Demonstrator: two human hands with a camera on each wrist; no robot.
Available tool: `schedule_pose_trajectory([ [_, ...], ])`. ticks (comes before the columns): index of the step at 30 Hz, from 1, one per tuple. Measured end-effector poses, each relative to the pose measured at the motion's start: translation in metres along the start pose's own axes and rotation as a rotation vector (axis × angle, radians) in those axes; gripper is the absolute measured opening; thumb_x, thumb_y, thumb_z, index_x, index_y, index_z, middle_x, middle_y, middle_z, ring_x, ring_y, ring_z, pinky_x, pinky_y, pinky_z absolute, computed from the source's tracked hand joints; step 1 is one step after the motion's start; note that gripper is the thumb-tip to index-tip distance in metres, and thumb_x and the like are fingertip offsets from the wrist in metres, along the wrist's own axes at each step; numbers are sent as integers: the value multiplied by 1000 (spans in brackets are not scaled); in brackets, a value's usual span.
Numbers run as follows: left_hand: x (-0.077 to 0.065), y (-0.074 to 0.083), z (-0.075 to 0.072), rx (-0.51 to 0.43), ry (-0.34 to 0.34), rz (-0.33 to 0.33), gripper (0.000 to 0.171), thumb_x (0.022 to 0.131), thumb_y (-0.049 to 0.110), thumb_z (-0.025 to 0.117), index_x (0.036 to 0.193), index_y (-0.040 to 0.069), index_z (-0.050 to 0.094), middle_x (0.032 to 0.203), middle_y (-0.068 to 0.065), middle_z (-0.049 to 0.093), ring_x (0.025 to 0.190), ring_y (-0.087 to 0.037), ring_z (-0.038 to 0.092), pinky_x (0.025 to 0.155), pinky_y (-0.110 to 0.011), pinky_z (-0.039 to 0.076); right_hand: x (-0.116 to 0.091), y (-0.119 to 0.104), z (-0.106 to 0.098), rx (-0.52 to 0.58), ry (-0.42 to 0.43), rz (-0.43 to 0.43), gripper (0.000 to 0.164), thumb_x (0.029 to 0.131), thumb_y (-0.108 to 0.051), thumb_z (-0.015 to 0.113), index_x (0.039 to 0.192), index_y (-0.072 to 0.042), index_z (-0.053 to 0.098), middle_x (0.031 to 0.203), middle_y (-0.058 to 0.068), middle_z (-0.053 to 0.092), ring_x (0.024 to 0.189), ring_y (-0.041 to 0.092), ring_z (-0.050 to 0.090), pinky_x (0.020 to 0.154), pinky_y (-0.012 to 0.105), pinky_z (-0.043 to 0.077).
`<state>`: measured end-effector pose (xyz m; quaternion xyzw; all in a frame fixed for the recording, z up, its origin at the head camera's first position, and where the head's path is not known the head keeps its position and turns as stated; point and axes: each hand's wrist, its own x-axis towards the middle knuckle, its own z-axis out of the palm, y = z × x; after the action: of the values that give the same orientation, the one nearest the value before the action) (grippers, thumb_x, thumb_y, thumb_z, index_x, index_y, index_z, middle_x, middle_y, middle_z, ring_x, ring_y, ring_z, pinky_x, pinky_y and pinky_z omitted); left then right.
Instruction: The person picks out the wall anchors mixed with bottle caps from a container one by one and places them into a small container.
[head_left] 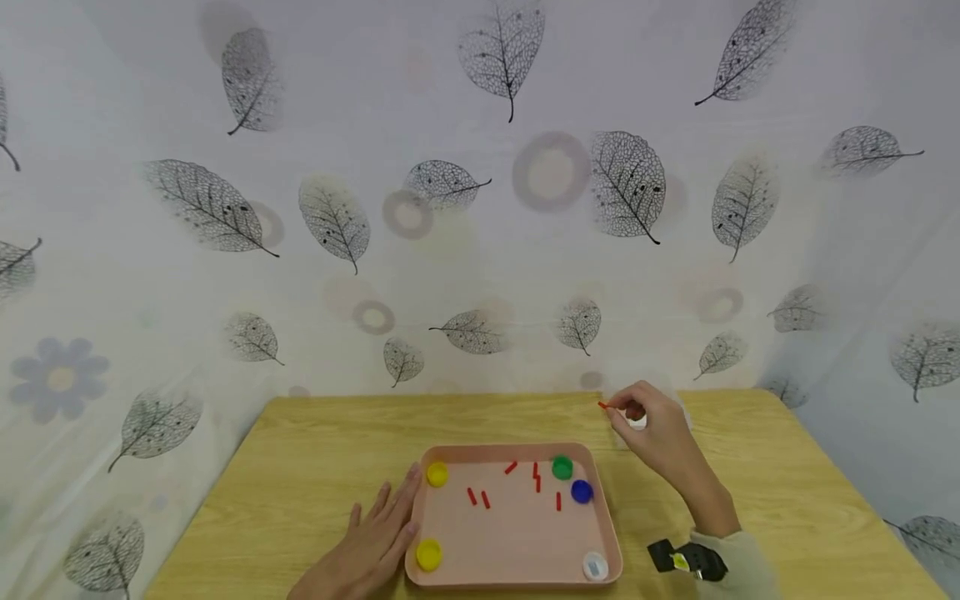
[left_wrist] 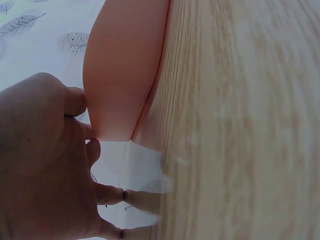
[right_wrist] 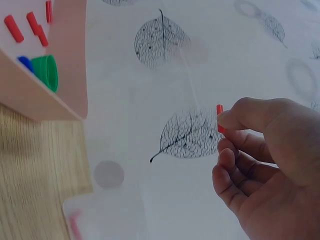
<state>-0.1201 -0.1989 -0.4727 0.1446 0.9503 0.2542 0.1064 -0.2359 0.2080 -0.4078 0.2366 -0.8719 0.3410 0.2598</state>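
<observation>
Against the left side of the pink tray (head_left: pixel 517 546), the left hand (head_left: pixel 369 543) is laid with fingers spread, presumably so sliding is prevented. Inside, red sticks (head_left: pixel 486 500) are scattered between yellow caps (head_left: pixel 429 555) and a blue cap (head_left: pixel 582 492). Past the far right corner, another red stick (right_wrist: pixel 219 109) is pinched by the right hand (head_left: pixel 660 429), perhaps for finer control.
</observation>
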Motion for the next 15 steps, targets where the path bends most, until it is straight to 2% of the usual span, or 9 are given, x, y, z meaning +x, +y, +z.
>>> schedule_pose_trajectory([
  [8, 0, 0, -2, -4, 11, 9, 59, 103, 45, 24, 153, 29, -4, 158, 7, 1, 140, -43, 11, 93, -79, 1, -6, 25, -11, -38, 53, 100, 15, 79, 1, 73, 88, -8, 65, 81, -1, 60, 66, 9, 53, 59, 17, 45],
  [15, 1, 0, -2, -2, 23, 17, 59, 103, 44, 25, 153, 28, -2, 158, 6, 2, 139, -44, 13, 93, -80, 3, -11, 44, -12, -54, 93, 161, 11, 80, 0, 72, 87, -5, 66, 80, 2, 62, 66, 10, 52, 59, 14, 44],
])
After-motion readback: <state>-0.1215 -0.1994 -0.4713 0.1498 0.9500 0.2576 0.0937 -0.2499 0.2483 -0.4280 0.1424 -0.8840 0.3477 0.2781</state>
